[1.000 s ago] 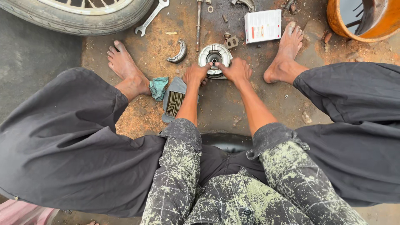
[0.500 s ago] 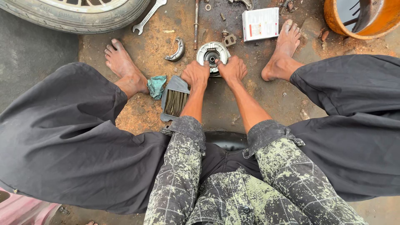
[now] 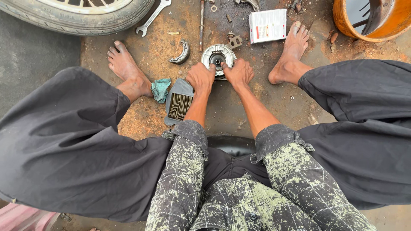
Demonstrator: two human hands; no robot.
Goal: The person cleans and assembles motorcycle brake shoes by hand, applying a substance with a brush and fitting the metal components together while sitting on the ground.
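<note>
Squatting over the rust-stained ground [image 3: 141,124], you had both hands on one part; entries run from nearest you outward.

1. Air filter element [image 3: 179,105], grey frame with pleated core, lay beside your left forearm; a teal rag [image 3: 160,89] lay just beside it, near your left foot.
2. Left hand [image 3: 200,77]: fingers curled, pressed on the lower left rim of the round brake plate [image 3: 217,54]. Whether it pinched anything small could not be told.
3. Right hand [image 3: 239,72]: fingers likewise curled, gripping the lower right rim, index reaching toward the centre hole.
4. Brake plate: silver-grey metal disc, flat on the ground between your feet, dark hub bore in the middle, grime around it. No shoes were seen mounted on it.
5. One curved brake shoe [image 3: 183,52] lay loose to the left of the plate, apart from it.
6. Further off: a long rod [image 3: 201,25], a spanner [image 3: 153,16], a small white box [image 3: 268,25], a tyre [image 3: 81,15] at the far left, an orange tub [image 3: 368,21] at the far right.

Progress, by judgement: plate stripped and off the wheel; refitting of shoes looked not yet done.
</note>
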